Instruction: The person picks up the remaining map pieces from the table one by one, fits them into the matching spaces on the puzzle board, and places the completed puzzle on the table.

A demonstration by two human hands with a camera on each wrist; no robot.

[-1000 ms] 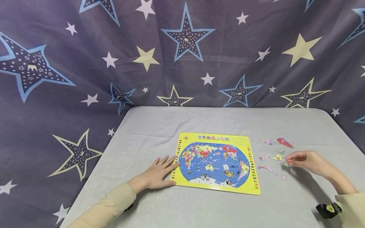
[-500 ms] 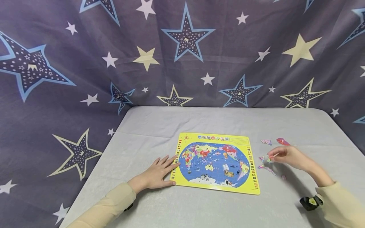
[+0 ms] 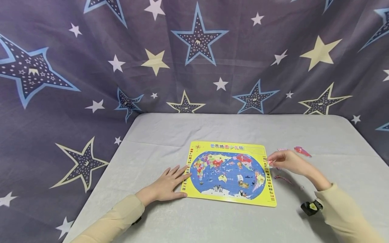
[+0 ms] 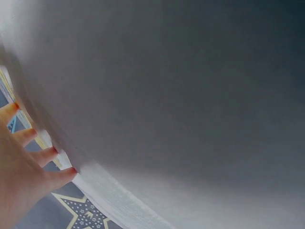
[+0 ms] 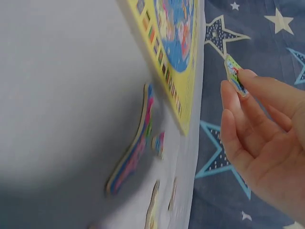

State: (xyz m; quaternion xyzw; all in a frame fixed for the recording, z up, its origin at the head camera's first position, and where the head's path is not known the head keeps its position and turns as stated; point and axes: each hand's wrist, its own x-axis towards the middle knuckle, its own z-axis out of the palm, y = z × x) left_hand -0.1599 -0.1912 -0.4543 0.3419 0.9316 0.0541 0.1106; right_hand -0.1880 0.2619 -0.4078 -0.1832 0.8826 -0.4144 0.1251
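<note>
A yellow-bordered world map puzzle board [image 3: 194,193] lies flat on the table, its blue oval carrying coloured land shapes. My left hand [image 3: 164,187] rests at the board's left edge, fingers spread, with the fingertips over the border. Between thumb and fingers, my right hand [image 3: 290,163] pinches a small green-edged, multicoloured puzzle piece [image 5: 234,75]. In the head view this hand is at the board's right border. The left wrist view shows mostly grey blur, with the spread fingers [image 4: 45,155] at its left side.
Loose puzzle pieces lie right of the board. A red piece [image 3: 302,151] is farthest back, a long pink piece [image 3: 283,179] nearer, and a small pale one [image 3: 302,187] in front. My right hand hides others. A star-patterned cloth [image 3: 197,84] hangs behind the grey table [image 3: 170,222].
My right hand has moved left with the pinched puzzle piece, from among the loose pieces to the board's right border. The left hand and the board have stayed put.
</note>
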